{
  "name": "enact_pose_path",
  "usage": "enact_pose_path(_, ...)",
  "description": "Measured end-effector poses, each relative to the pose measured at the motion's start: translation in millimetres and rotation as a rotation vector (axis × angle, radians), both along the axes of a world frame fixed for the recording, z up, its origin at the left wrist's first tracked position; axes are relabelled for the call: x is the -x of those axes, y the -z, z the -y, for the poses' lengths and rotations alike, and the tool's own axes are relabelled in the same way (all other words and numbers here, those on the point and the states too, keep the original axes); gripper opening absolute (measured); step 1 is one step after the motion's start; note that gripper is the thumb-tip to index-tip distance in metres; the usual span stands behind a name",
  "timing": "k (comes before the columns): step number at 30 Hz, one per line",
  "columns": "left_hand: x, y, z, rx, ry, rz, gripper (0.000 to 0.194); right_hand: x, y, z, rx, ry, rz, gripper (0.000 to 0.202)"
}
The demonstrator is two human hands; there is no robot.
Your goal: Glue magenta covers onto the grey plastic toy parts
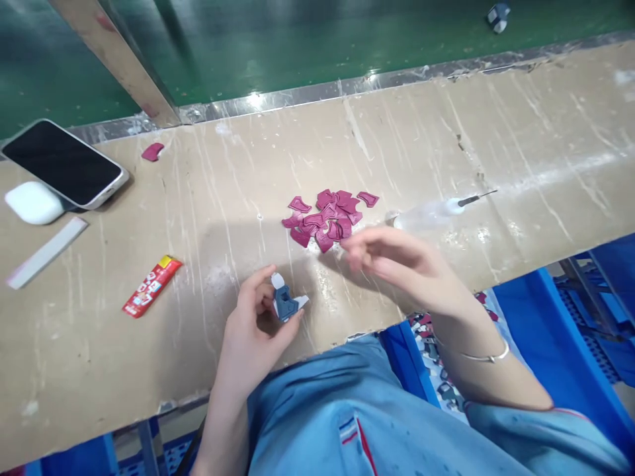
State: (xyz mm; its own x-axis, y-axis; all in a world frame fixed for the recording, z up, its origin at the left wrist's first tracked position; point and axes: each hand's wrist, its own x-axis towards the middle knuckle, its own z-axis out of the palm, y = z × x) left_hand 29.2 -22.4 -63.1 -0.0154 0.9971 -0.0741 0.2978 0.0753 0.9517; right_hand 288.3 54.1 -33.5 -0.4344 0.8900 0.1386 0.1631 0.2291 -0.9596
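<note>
Hands (391,259) over workbench (198,172), grey-white part (286,303), crimson pieces (325,218), red packet (152,286)

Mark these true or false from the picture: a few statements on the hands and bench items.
1. The left hand holds a small dark-blue and white piece. True.
2. The right hand grips the translucent bottle with a dark, thin tip. False: the bottle lies on the bench, beyond that hand.
3. One flat maroon piece lies apart from the maroon pile. True.
4. The red packet with a yellow end touches that pile. False: the packet lies well left of it.
</note>
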Motion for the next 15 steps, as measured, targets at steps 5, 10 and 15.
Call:
enact_pose_path(5,1,2.5,-1,0.021,-0.005,0.009,0.06,31,-4.6,-52,-0.506,0.127,0.772,0.026)
enact_pose_path(10,-1,1.9,-3,0.02,-0.009,0.019,0.057,29,-1.8,-64,-0.481,0.038,0.735,0.008)
enact_pose_path(15,-2,-7.0,-9,0.069,0.017,0.039,0.057,28,-15.0,-26,-0.385,0.0,0.275,0.007)
